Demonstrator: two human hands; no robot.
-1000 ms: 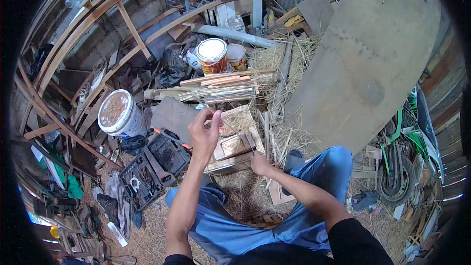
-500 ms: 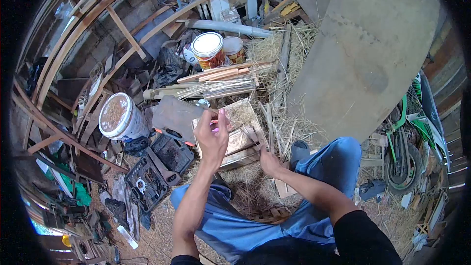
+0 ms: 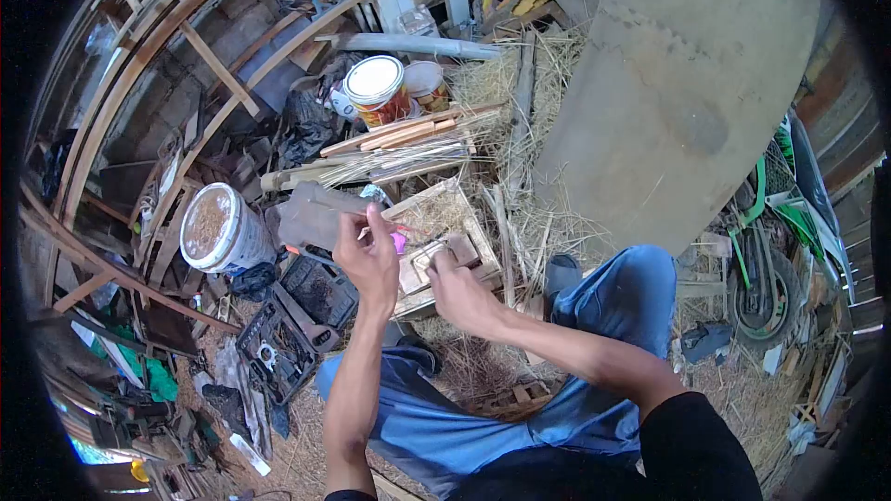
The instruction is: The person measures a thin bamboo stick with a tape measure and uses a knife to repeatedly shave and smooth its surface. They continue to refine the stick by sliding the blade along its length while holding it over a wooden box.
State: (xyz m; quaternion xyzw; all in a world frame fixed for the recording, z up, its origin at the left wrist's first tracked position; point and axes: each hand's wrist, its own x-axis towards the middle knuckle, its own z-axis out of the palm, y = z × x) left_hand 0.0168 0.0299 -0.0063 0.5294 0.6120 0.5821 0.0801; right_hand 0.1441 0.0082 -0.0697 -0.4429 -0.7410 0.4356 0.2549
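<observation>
A low wooden box (image 3: 476, 209) with straw in its far part sits between my knees. My left hand (image 3: 367, 260) is raised over its left side, thumb and fingers curled into a pinch; what they hold is too small to make out. A bright pink object (image 3: 399, 241) shows just right of these fingers. My right hand (image 3: 459, 292) reaches over the box's near part, fingers closed and pointing down at a pale flat wood piece (image 3: 425, 253). The fingertips are partly hidden. Beside them on the box lies a brown wooden block (image 3: 461, 249).
An open black tool case (image 3: 269, 353) lies to the left, with a handsaw (image 3: 302, 315) across it. Behind stand a white bucket (image 3: 223, 227) of shavings and a lidded paint pail (image 3: 376, 88). A large board (image 3: 668, 121) leans right; wood strips (image 3: 408, 134) lie beyond the box.
My right hand has moved left and inward, from the brown block at the box's right side toward my left hand. My left hand has shifted slightly left. The view has turned a little.
</observation>
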